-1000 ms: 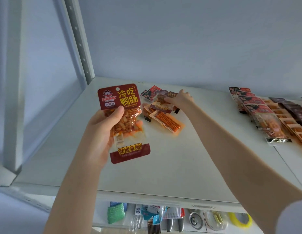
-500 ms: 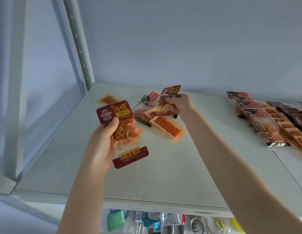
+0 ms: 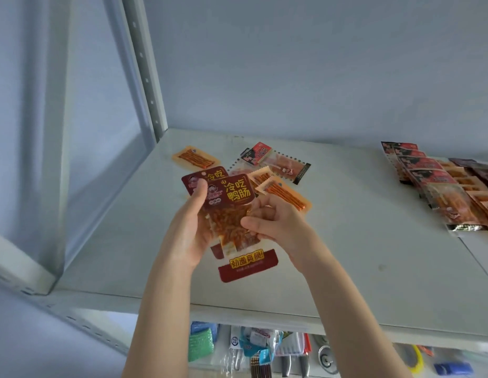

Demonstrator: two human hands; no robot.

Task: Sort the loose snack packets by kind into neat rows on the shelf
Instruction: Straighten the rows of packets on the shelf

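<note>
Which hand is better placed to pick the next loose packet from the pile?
Right. The left hand grips both red packets, thumb across their tops; the right hand only pinches their edge and lies beside the orange stick packet.

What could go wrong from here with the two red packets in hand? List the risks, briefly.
1. The two red packets sit skewed, held only between the left hand and right hand; one could slip onto the shelf.
2. The loose orange stick packets lie just behind the hands; a forward reach could scatter them.
3. The sorted rows overlap; adding carelessly could disturb them.
</note>
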